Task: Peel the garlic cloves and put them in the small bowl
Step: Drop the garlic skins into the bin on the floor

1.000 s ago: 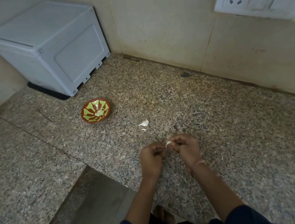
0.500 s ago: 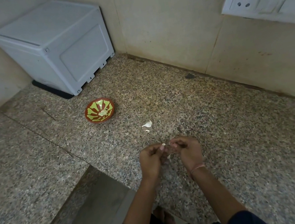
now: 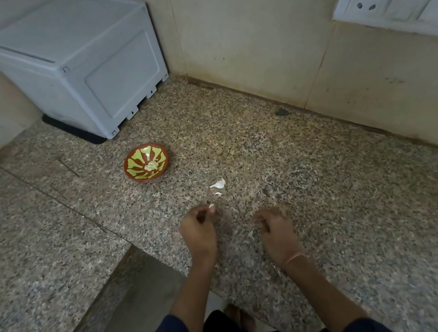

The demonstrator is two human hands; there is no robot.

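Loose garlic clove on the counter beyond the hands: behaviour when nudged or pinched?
Probably light: the garlic clove is smaller than the bowl. Curved and tapered, it would likely pivot rather than roll on the counter. Its pale skin may slip.

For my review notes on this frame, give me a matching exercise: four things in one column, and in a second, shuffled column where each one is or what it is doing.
Things
1. small bowl
2. loose garlic clove
3. grey plastic box
4. left hand

Place or state
A. stands in the back corner where the walls meet
B. pinches a small pale clove at its fingertips
C. stands on the counter with peeled garlic inside
D. lies on the counter just beyond the left hand

Pairs: 1-C, 2-D, 3-A, 4-B
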